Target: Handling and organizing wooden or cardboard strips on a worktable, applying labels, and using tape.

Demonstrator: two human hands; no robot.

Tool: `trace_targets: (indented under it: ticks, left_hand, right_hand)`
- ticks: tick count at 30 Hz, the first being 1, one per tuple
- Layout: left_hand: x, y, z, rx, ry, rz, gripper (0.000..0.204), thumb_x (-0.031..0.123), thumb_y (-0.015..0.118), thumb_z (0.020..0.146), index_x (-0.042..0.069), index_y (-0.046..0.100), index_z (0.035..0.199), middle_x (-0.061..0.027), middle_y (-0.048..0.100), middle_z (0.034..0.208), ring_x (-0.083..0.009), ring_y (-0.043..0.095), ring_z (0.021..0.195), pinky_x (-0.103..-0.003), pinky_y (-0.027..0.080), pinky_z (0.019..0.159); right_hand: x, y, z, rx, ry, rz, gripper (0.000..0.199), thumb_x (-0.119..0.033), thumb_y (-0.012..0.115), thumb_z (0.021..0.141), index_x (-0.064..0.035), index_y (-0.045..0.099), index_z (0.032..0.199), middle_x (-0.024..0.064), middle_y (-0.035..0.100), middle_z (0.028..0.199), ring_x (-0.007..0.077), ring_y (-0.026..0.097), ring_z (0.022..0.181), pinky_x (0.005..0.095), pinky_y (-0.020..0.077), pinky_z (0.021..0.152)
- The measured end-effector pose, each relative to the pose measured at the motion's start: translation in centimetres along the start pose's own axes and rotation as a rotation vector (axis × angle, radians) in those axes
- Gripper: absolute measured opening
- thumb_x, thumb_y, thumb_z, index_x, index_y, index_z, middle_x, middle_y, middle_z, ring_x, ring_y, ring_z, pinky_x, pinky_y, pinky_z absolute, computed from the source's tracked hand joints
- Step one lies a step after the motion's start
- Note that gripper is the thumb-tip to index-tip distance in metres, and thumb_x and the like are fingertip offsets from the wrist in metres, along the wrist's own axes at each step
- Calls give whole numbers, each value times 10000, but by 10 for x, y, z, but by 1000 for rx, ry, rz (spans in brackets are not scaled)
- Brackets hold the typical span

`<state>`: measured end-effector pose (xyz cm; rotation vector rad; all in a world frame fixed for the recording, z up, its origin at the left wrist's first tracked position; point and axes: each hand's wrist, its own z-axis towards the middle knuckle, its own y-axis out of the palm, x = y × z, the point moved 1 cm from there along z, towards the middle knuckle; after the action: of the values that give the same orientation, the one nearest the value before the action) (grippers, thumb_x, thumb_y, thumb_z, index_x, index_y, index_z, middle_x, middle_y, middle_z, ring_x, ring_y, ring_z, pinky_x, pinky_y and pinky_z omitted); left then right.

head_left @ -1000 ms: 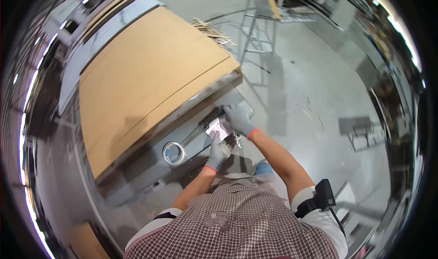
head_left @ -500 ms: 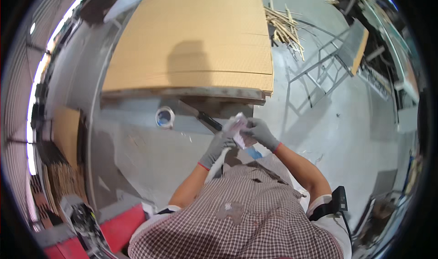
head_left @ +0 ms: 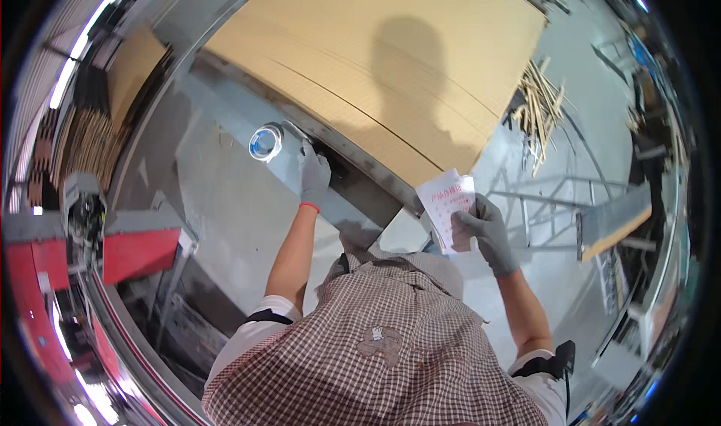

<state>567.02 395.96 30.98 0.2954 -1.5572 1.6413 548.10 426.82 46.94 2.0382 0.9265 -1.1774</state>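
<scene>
My left hand (head_left: 313,172), in a grey glove with a red cuff, reaches out onto a grey metal ledge (head_left: 315,189) beside a roll of clear tape (head_left: 264,142); whether its fingers grip anything is hidden. A dark object (head_left: 334,165) lies just right of the hand. My right hand (head_left: 484,231), also gloved, holds a white paper slip with red print (head_left: 449,203) up beside the stack of large brown cardboard sheets (head_left: 375,66). My shadow falls on the cardboard.
A red machine part (head_left: 139,253) stands at the left. Thin wooden sticks (head_left: 541,107) lie scattered on the grey floor at the right, near a metal frame (head_left: 571,208). More stacked cardboard (head_left: 131,66) lies at the far left.
My hands have parted: the left one left the paper and reached out to the ledge near the tape roll, while the right keeps the paper. The view has swung round.
</scene>
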Motion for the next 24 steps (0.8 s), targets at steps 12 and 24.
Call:
trace_targets:
  ticks: [12, 24]
  left_hand:
    - [239, 44, -178, -288, -771, -1554, 336, 157, 471, 913, 18, 429, 1217, -129, 576, 1060, -204, 615, 806, -307, 527, 610]
    - [261, 39, -195, -38, -853, -1441, 383, 248, 502, 919, 21, 448, 1222, -112, 587, 1051, -168, 616, 783, -255, 529, 631]
  right_hand:
    - [-27, -25, 109, -606, -258, -393, 226, -78, 602, 829, 23, 562, 1027, 38, 604, 785, 82, 556, 648, 224, 455, 579]
    - [-29, -30, 120, -823, -49, -460, 148, -78, 525, 841, 48, 578, 899, 44, 570, 704, 72, 525, 556, 211, 443, 516]
